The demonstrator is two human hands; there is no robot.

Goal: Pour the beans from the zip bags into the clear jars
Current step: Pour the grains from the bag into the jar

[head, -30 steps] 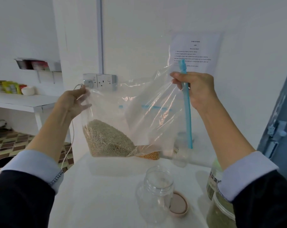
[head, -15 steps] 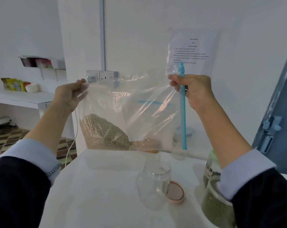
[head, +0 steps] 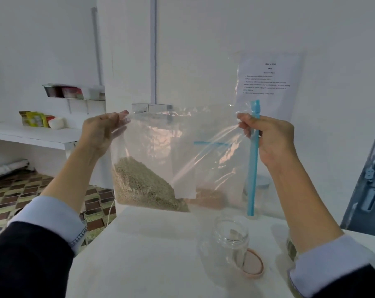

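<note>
**Bag raised, pour not yet begun**

The left hand (head: 102, 134) pinches one top corner of the clear plastic zip bag (head: 178, 160); the right hand (head: 268, 138) grips the other beside its blue zip strip (head: 253, 160). Held above the white desk (head: 139, 265), the bag carries pale beans (head: 143, 188) heaped in its lower left corner. Next, I judge, its mouth must tilt over the empty clear jar (head: 229, 241) near the desk's right edge.

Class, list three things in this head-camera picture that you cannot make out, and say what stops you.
1. Printed white sheet on the wall: text too small and blurred.
2. Green-filled clear jar: mostly hidden by the right sleeve.
3. Brownish beans behind the held clear zip bag: blurred by plastic.
</note>
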